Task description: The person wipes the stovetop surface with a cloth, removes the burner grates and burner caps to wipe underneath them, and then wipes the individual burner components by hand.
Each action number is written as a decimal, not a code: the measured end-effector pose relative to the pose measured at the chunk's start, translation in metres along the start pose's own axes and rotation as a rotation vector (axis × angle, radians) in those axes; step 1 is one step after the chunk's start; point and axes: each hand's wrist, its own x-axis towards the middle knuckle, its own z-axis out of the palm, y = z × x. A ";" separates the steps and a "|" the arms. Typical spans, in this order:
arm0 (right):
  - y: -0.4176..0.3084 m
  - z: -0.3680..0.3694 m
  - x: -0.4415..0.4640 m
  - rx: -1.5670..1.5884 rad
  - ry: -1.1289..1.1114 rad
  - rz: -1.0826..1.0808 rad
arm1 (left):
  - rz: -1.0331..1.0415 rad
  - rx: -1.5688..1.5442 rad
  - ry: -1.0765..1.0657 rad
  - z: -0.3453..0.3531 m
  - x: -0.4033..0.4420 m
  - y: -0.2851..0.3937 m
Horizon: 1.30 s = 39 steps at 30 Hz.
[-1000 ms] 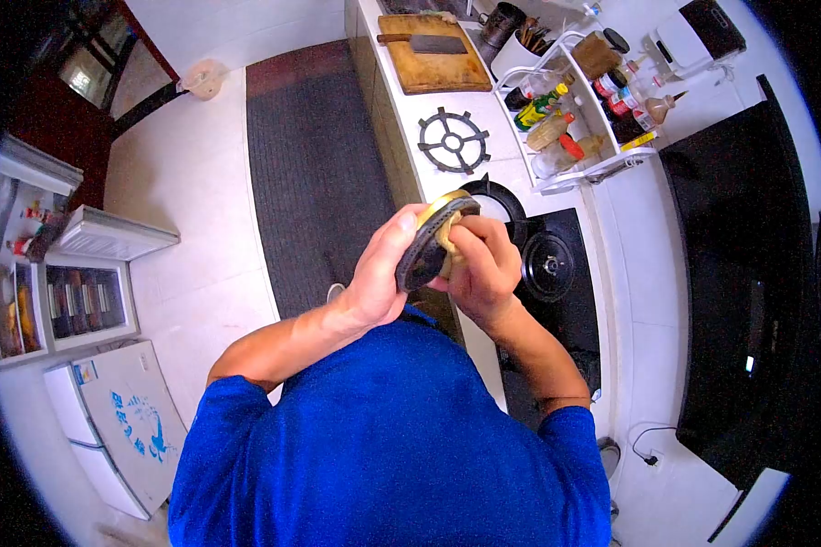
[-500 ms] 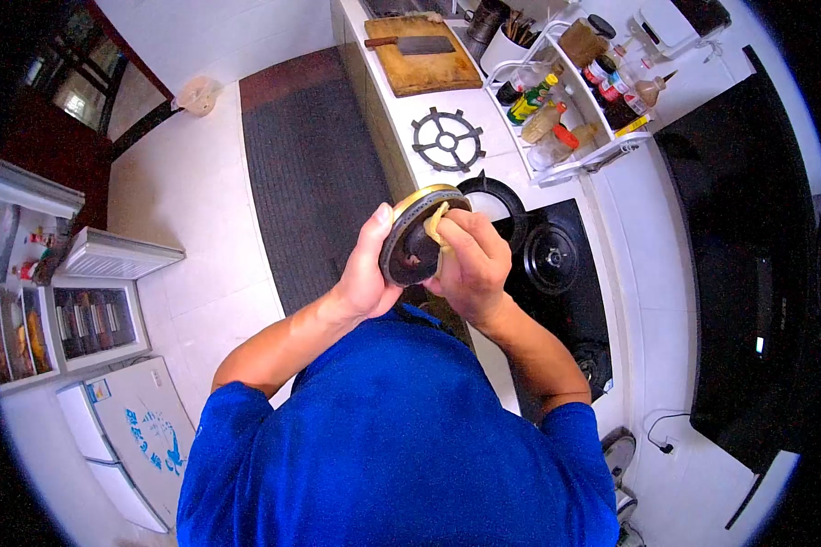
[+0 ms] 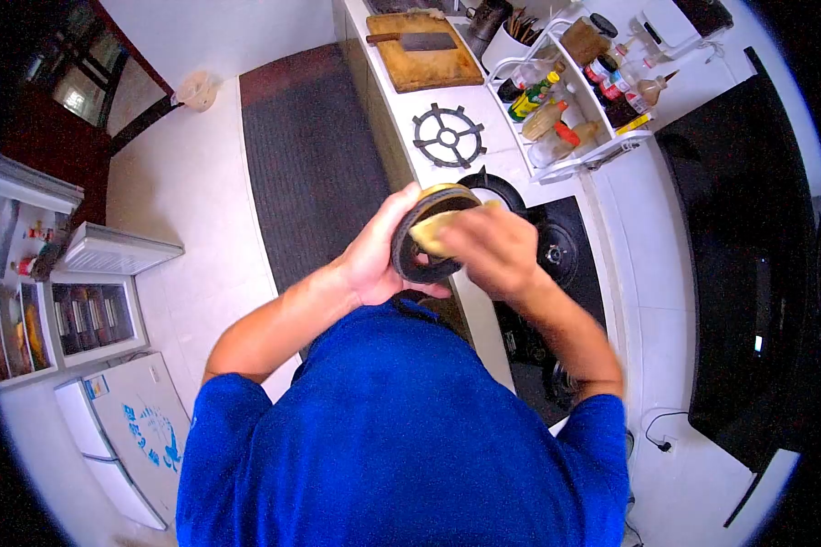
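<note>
In the head view, my left hand (image 3: pixel 374 255) grips a round stove burner cap (image 3: pixel 405 235) by its edge, holding it tilted in front of my body. It has a brass-coloured outer edge and a dark, hollow underside facing me. My right hand (image 3: pixel 494 248), smeared by motion, presses a yellow cloth (image 3: pixel 431 233) against the inside of the cap. The fingers and cloth hide part of the hollow. Just beyond my hands, the black gas stove (image 3: pixel 570 283) lies partly hidden under my right forearm.
A pan support (image 3: pixel 449 137) lies on the white counter. Farther back, a cleaver (image 3: pixel 426 41) rests on a wooden cutting board (image 3: pixel 415 71). A white rack (image 3: pixel 566 169) holds several bottles and jars. A dark mat (image 3: pixel 301 173) covers the floor; an opened fridge (image 3: pixel 123 255) stands left.
My right hand has swept the yellow cloth across the underside of the burner cap and moved slightly right. The cap, in my left hand, has shifted a little to the right.
</note>
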 end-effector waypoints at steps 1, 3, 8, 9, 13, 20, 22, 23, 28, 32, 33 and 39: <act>0.000 0.004 -0.001 0.067 0.179 0.188 | 0.072 -0.043 -0.042 -0.004 0.002 -0.002; -0.017 0.010 -0.007 0.368 0.480 0.842 | 0.153 -0.225 -0.178 -0.016 0.004 -0.006; -0.018 0.013 -0.023 1.391 0.784 1.357 | 0.233 -0.299 -0.208 -0.029 0.002 -0.010; -0.017 0.010 -0.024 1.490 0.793 1.389 | 0.235 -0.319 -0.139 -0.026 0.003 -0.010; -0.008 0.009 -0.041 1.864 0.781 1.323 | 0.235 -0.332 -0.141 -0.025 0.005 -0.011; -0.002 0.013 -0.052 2.056 0.722 1.203 | 0.232 -0.360 -0.199 -0.023 0.003 -0.009; -0.006 0.008 -0.039 1.703 0.627 1.285 | 0.198 -0.374 -0.196 -0.019 -0.001 -0.004; -0.012 0.000 -0.029 1.454 0.579 1.406 | 0.210 -0.373 -0.275 -0.020 -0.003 -0.003; -0.025 0.004 -0.024 0.661 0.354 1.145 | 0.316 -0.247 -0.319 -0.036 0.002 -0.009; -0.032 0.015 -0.011 0.326 0.309 0.770 | 0.458 -0.144 -0.287 -0.045 0.008 -0.025; -0.033 0.017 -0.009 0.266 0.294 0.707 | 0.448 -0.136 -0.285 -0.045 0.008 -0.026; -0.047 0.035 0.009 0.056 0.223 0.435 | 0.726 0.206 -0.182 -0.038 0.006 -0.022</act>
